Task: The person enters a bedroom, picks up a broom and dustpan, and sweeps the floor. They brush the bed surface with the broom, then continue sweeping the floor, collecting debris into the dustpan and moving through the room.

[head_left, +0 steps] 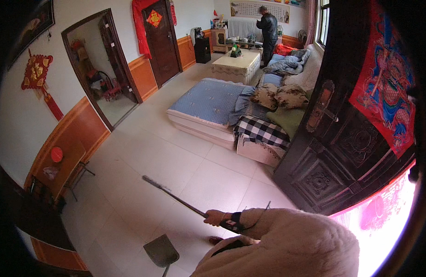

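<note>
My right hand (pixel 215 218) is closed around the handle of a broom (pixel 185 203). The broom slants to the far left, its narrow dark head (pixel 154 182) over the pale tiled floor (pixel 171 159); whether it touches the tiles I cannot tell. A dark band and a small device (pixel 231 224) are strapped at my wrist, below a thick beige sleeve (pixel 296 231). Left of my body, a dark grey dustpan (pixel 162 250) lies low at the floor, its thin handle running out of the lower edge. My left hand is out of view.
At right stands an open dark carved door (pixel 333 152) with a red poster. Ahead are a blue-covered bed-like seat (pixel 206 101), a sofa with cushions (pixel 291 94) and a low table (pixel 238 64). Another person (pixel 269 30) stands at the back. A folding table (pixel 69 173) leans at the left wall.
</note>
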The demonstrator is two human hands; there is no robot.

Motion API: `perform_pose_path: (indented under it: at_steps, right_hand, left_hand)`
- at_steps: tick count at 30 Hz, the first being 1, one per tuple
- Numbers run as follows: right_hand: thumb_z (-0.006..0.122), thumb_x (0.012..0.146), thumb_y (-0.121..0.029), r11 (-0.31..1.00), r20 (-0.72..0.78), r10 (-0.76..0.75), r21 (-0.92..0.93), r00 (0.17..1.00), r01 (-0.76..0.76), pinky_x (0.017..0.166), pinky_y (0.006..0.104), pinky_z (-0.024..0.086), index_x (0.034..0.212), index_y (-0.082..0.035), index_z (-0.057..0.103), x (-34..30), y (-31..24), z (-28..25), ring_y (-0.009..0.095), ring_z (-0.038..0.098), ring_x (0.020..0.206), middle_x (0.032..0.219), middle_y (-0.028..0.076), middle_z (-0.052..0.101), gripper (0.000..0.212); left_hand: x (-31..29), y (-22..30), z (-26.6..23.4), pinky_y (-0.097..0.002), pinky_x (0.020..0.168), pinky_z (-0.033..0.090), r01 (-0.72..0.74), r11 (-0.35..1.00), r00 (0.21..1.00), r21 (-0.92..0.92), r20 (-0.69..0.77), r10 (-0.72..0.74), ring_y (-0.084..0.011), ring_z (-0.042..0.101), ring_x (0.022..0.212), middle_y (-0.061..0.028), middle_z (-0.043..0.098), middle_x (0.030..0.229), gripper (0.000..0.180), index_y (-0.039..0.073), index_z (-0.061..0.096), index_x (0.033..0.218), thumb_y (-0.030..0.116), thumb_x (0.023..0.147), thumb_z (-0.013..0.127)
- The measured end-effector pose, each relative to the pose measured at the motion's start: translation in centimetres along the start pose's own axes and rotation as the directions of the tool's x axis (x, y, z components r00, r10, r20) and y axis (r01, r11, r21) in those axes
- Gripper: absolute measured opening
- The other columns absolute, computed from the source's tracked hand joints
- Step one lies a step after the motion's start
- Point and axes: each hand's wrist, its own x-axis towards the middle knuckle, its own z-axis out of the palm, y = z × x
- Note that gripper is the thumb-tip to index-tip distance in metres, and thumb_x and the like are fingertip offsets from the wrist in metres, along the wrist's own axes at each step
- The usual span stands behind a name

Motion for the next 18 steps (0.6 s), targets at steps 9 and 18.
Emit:
perform_pose_path:
  at_steps: [9, 18]
  right_hand:
    - [0.06, 0.074, -0.024, 0.981, 0.159, -0.111, 0.173, 0.981, 0.083, 0.041, 0.0337, 0.04, 0.076, 0.0, 0.053, 7.8, -10.5, 7.2, 0.019, 0.051, 0.046, 0.056, 0.007, 0.053, 0.025]
    - [0.058, 0.081, -0.028, 0.995, 0.408, -0.079, -0.03, 0.91, 0.1, 0.045, 0.0296, 0.041, 0.091, 0.0, 0.056, 13.2, -16.5, 19.9, 0.014, 0.049, 0.053, 0.063, 0.005, 0.055, 0.03]
  left_hand:
    - [8.4, 9.4, -15.5, -0.027, 0.037, 0.032, -0.592, 0.675, 0.724, 0.44, -0.079, 0.686, -0.0135, 0.035, 0.044, -0.0033, 0.039, 0.056, 0.012, 0.009, 0.05, 0.074, 0.019, 0.081, 0.054]
    - [1.5, 20.4, -7.2, -0.0298, 0.039, 0.037, -0.499, 0.744, 0.728, 0.445, -0.25, 0.638, -0.0136, 0.039, 0.047, -0.0029, 0.041, 0.059, 0.016, 0.008, 0.046, 0.077, 0.021, 0.081, 0.053]
